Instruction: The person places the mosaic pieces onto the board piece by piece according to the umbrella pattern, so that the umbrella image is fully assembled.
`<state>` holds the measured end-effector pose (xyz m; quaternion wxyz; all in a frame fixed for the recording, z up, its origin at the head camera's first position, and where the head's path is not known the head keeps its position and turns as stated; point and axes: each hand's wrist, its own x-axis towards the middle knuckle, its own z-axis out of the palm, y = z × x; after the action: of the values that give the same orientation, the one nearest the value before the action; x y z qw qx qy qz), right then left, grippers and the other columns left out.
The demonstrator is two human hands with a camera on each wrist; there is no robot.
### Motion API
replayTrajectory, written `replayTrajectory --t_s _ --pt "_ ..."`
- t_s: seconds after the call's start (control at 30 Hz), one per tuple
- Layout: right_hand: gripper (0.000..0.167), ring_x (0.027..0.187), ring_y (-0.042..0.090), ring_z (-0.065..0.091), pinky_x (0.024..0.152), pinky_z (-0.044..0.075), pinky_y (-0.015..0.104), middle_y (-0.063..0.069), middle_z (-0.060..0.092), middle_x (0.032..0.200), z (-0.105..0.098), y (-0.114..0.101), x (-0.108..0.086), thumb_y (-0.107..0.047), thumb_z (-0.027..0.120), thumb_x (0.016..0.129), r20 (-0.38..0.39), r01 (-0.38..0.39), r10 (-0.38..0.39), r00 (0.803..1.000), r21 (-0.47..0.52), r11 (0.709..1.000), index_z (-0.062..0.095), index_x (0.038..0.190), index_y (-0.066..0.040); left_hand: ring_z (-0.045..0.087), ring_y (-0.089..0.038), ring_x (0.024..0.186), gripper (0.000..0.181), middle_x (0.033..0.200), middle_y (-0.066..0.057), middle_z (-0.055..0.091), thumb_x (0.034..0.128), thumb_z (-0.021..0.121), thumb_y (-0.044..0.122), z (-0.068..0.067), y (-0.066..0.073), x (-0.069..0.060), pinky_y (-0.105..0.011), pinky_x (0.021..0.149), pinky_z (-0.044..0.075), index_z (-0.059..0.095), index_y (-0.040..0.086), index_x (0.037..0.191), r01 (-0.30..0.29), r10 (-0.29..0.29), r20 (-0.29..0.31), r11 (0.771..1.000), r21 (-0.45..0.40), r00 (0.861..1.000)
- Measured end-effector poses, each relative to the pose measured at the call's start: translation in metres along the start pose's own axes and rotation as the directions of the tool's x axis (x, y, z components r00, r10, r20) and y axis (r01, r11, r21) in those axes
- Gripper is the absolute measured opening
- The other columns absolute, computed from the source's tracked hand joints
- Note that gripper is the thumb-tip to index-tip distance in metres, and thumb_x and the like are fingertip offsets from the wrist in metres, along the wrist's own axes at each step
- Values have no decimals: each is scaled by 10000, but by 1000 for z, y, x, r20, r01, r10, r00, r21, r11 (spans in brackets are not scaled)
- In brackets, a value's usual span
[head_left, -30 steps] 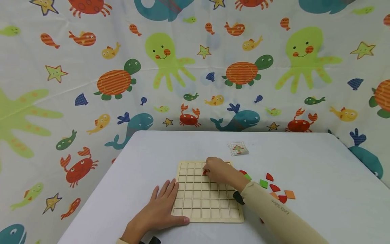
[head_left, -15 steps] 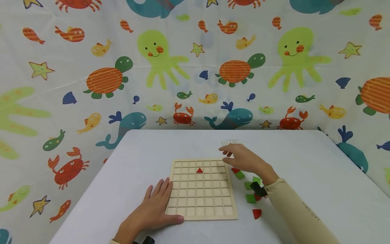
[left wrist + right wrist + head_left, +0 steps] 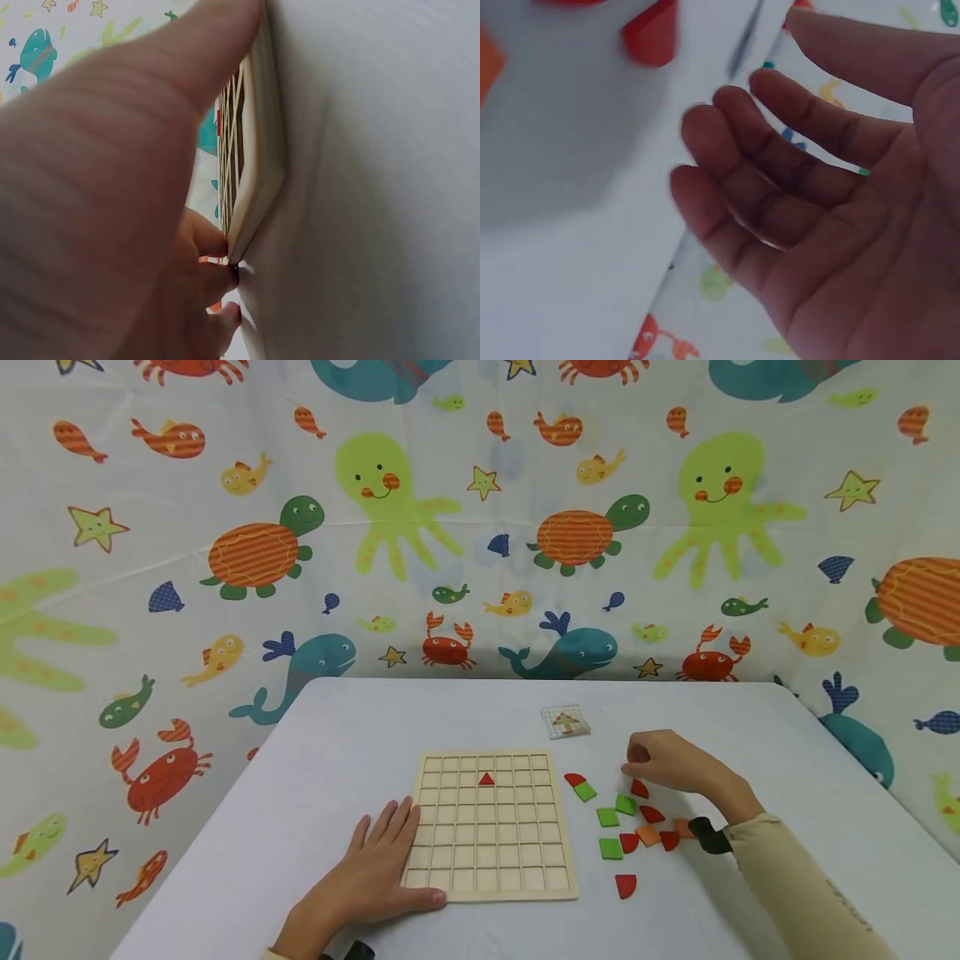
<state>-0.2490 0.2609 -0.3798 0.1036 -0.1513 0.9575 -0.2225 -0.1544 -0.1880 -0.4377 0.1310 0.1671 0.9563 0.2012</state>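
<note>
A wooden grid board (image 3: 487, 835) lies flat on the table, with one red triangular piece (image 3: 487, 779) in a cell near its far edge. My left hand (image 3: 375, 868) rests at the board's left side, fingers straight and spread, thumb at the near left corner. In the left wrist view the thumb and fingertips touch the board's rim (image 3: 259, 169). My right hand (image 3: 678, 768) hovers over the table right of the board, above a red quarter-round piece (image 3: 639, 788). The right wrist view shows its fingers (image 3: 705, 135) loosely bent, with nothing between them and the thumb.
Several loose pieces lie right of the board: green squares (image 3: 611, 848), red quarter-rounds (image 3: 626, 886) and orange pieces (image 3: 648, 835). A small pattern card (image 3: 566, 722) lies behind them. A sea-animal cloth (image 3: 480, 527) hangs behind the white table (image 3: 375, 718).
My right hand has let go of the red triangular piece on the board and moved right, past the card, to above the loose pieces. The left hand stays at the board.
</note>
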Motion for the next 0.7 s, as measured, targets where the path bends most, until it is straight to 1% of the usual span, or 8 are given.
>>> replayTrajectory --t_s 0.13,0.23,0.4,0.53,0.7 --pt "228 817 208 564 727 532 366 30 591 819 6 13 -1 -229 801 980 73 -74 76 994 -29 997 651 952 -60 74 -404 1631 1319 1768 -215 131 804 775 775 0 0 0 -680 1249 7 216 -33 1684 -1 1 -3 1000 -1 1000" --pt "262 820 212 561 734 519 370 38 575 807 10 17 -1 -240 822 962 93 -98 102 990 -43 994 631 934 -62 80 -402 1631 1320 1767 -214 135 802 776 775 0 1 -1 -680 1250 13 219 -32 1683 0 0 -3 1000 -5 1000" --pt "260 818 230 556 738 521 382 50 569 816 12 20 -2 -202 830 944 81 -98 100 992 -38 995 618 940 -52 80 -394 1632 1319 1770 -205 134 797 774 781 0 2 -1 -673 1254 12 225 -25 1685 3 -3 -2 1000 -10 1000" --pt "246 839 229 560 763 544 390 47 581 847 13 21 -2 -184 827 945 79 -89 91 993 -21 996 628 982 -45 81 -390 1633 1316 1770 -201 135 798 766 789 0 2 -1 -669 1257 12 229 -21 1685 4 -4 -4 1000 -4 1000" --pt "221 854 227 561 779 548 383 41 585 875 14 20 2 -121 812 948 63 -39 37 997 25 999 616 1017 -47 85 -388 1633 1317 1770 -200 139 794 769 788 0 2 -3 -668 1258 14 233 -20 1685 13 -13 -7 1000 -2 1000"
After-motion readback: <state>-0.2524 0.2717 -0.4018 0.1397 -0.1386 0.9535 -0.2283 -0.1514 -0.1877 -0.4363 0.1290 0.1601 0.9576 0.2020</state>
